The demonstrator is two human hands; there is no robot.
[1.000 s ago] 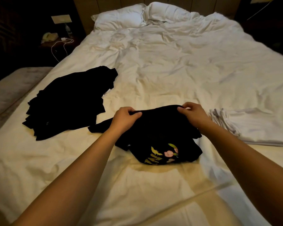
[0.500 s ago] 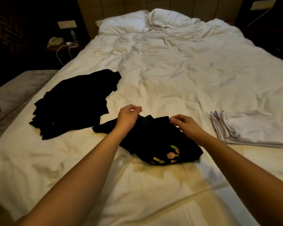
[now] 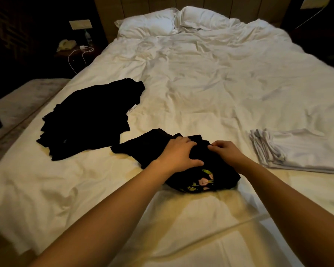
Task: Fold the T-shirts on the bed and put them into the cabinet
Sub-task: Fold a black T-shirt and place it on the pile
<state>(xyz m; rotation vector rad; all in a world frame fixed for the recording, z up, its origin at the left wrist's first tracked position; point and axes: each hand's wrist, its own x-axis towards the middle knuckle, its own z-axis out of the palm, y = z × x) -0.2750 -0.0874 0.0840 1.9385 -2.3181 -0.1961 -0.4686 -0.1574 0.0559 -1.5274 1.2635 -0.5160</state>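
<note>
We're gripping the black shirt (image 3: pixel 185 151) with our left hand (image 3: pixel 178 155), right hand (image 3: pixel 225 152) pinching it; folding barely started, black pile (image 3: pixel 89 116) waiting.

Bed (image 3: pixel 210 83) before me, made up in rumpled white bedding. At the head, two white pillows (image 3: pixel 174 22) side by side. On the left half, a loose heap of black T-shirts (image 3: pixel 85 120). Near the foot, at centre, one black T-shirt (image 3: pixel 143 145) with a coloured print, bunched, under both my hands. To the right, well apart from it, a flat stack of folded white T-shirts (image 3: pixel 297 151).
</note>
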